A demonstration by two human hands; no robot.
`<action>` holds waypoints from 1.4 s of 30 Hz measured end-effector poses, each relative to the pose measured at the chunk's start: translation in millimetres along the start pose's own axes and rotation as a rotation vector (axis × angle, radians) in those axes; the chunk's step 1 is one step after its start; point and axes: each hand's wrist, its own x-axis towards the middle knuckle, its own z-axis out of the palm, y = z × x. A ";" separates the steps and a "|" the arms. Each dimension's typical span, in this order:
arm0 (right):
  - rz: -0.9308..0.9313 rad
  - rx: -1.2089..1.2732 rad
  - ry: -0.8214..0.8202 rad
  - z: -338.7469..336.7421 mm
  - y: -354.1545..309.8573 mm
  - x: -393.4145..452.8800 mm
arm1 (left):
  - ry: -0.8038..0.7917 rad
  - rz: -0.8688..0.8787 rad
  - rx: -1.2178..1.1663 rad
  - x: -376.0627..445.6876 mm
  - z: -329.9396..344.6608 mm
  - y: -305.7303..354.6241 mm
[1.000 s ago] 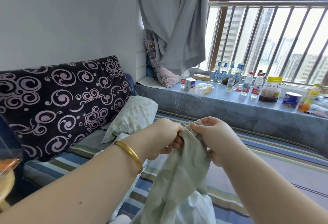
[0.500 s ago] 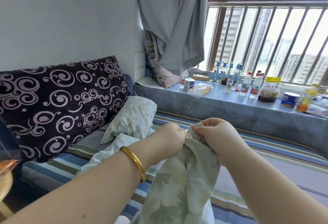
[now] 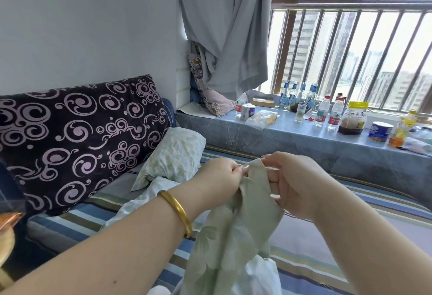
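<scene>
Two hands meet at centre frame, a left hand [image 3: 222,178] and a right hand [image 3: 294,185], both pinching one pale green cloth [image 3: 233,236]. One gold bangle [image 3: 177,210] circles the left wrist. Three cushions show: one swirl-patterned cushion [image 3: 77,135] at nine o'clock, one leaf-print pillow [image 3: 173,157] just left of centre and one floral pillow [image 3: 210,93] at twelve. One grey curtain [image 3: 229,26] hangs at twelve. The ledge [image 3: 280,138] at two o'clock carries at least four blue-labelled bottles [image 3: 293,95], two red-capped water bottles [image 3: 335,113], one glass [image 3: 300,112], one yellow-lidded jar [image 3: 354,117], two paper rolls [image 3: 381,131] and one orange drink bottle [image 3: 403,131].
</scene>
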 end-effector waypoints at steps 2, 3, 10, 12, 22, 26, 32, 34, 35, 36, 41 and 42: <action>0.069 0.107 -0.110 -6.4 1.1 1.8 | 0.018 0.003 -0.042 0.3 -1.4 -2.5; 0.082 0.097 -0.112 -6.9 3.5 4.8 | 0.021 0.010 -0.045 0.1 -1.1 -2.7; 0.060 0.155 -0.020 -0.7 19.0 6.6 | 0.065 0.089 -0.018 0.5 5.9 0.9; 0.078 0.244 -0.071 3.6 19.8 4.5 | 0.097 0.107 -0.049 0.9 6.0 0.6; 0.046 0.539 -0.196 8.4 22.8 3.6 | 0.066 0.102 -0.084 2.4 -0.3 -5.9; -0.044 0.386 -0.262 10.9 25.5 2.8 | 0.090 0.098 -0.109 6.6 -0.3 -8.3; -0.079 0.293 -0.159 14.3 26.5 5.0 | 0.043 0.113 -0.237 8.8 -2.1 -12.4; -0.194 0.066 -0.049 11.7 27.8 7.2 | -0.021 0.056 -0.320 6.3 -4.3 -10.5; -0.278 -0.133 0.036 10.1 29.2 9.9 | -0.049 0.010 -0.358 4.6 -5.0 -7.6; -0.373 -0.337 0.133 9.5 31.2 13.1 | -0.070 -0.050 -0.387 3.8 -4.9 -4.2; -0.763 -0.850 0.410 19.6 44.7 19.7 | -0.002 -0.267 -0.446 8.3 3.4 7.5; -0.782 -0.831 0.410 20.3 46.4 19.7 | 0.004 -0.291 -0.498 8.9 3.9 7.8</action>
